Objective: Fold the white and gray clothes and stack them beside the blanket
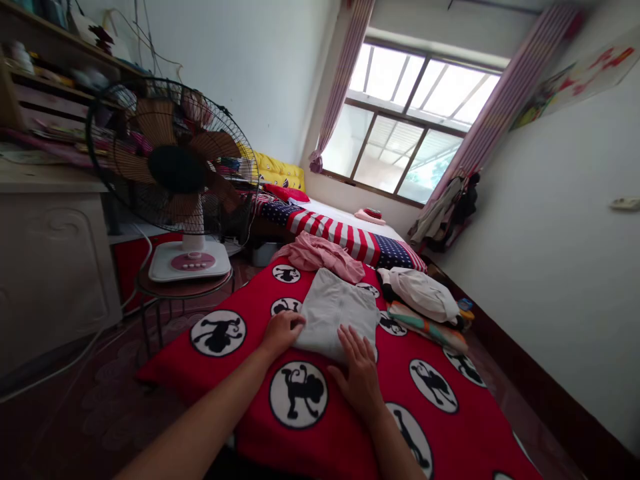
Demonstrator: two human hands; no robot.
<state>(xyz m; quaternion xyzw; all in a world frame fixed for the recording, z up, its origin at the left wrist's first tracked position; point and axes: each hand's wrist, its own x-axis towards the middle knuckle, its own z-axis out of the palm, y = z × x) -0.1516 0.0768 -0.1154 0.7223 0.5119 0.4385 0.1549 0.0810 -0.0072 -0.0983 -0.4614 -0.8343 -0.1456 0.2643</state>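
A folded light grey garment (336, 312) lies on a red blanket (240, 363) printed with black-and-white monkey circles. My left hand (281, 331) is curled, its fingers closed on the garment's left edge. My right hand (358, 370) lies flat with fingers stretched out, pressing on the garment's near edge. A crumpled pink garment (325, 255) sits just beyond the grey one.
A pile of white and striped clothes (425, 300) lies to the right. A standing fan (175, 173) rests on a small round table at the left, beside a white cabinet (50, 267). A bed with a stars-and-stripes cover (340, 233) stands below the window (410, 127).
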